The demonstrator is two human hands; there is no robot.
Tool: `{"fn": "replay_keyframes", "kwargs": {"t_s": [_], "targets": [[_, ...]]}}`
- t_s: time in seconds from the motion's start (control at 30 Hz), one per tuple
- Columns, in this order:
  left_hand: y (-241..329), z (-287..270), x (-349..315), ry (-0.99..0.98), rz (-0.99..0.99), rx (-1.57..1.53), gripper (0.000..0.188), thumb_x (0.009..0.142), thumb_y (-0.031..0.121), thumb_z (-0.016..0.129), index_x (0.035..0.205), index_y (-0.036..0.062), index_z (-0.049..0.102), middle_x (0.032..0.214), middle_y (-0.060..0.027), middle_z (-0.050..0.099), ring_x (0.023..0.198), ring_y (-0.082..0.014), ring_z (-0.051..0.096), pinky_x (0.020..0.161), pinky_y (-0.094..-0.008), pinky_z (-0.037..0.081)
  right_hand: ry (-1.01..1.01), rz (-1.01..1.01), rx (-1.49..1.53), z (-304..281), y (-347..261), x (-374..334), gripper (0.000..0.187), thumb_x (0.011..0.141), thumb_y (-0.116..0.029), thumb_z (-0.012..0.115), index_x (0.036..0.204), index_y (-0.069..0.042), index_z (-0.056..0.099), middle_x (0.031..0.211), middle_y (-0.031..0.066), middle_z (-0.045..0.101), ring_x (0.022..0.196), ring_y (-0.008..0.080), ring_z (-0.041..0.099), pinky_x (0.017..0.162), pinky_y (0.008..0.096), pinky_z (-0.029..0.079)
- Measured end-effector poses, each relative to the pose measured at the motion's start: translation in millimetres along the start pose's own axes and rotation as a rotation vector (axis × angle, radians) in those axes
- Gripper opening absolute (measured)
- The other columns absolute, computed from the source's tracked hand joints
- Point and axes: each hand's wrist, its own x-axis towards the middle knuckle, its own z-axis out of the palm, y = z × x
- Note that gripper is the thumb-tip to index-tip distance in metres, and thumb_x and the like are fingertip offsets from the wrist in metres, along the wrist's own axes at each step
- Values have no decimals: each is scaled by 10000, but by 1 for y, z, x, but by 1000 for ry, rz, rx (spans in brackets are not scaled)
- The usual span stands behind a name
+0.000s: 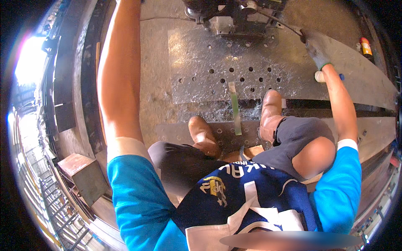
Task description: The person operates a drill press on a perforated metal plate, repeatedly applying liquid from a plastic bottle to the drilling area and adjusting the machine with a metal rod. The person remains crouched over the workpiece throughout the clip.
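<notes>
My right hand (317, 51), in a grey work glove, is closed round the end of a long thin metal lever (278, 21). The lever runs up and left to a dark machine (226, 19) at the top middle, which stands on a large steel plate. My left arm stretches forward along the left side, and its hand lies beyond the top edge, out of sight. Below the machine, the steel plate (201, 58) shows several round holes. A narrow metal strip (234, 108) lies between my boots, partly across the plate's near edge.
A white bottle with a blue cap (342, 77) lies behind my right wrist. Farther right is a red and yellow container (365, 47). My brown boots (272, 106) rest on the metal. A small wooden block (253, 151) sits between my legs, and a rusty metal box (83, 178) stands left.
</notes>
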Motion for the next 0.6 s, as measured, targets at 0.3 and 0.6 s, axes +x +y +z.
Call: {"fn": "replay_keyframes", "kwargs": {"t_s": [0.3, 0.6], "targets": [[45, 63, -115, 281, 251, -275, 306, 996, 12, 586, 1297, -42, 586, 1149, -149, 651, 967, -238, 678, 795, -328, 572, -795, 261, 423, -102, -32, 74, 276, 1035, -270, 539, 1196, -109, 696, 1125, 83, 743, 976, 278, 679, 793, 423, 527], [19, 38, -100, 56, 758, 768, 208, 950, -18, 572, 1126, -53, 677, 1195, -209, 625, 987, -278, 667, 822, -360, 566, 87, -348, 232, 158, 94, 265, 313, 1008, -417, 657, 1029, -108, 703, 778, 47, 677, 851, 239, 656, 727, 411, 525]]}}
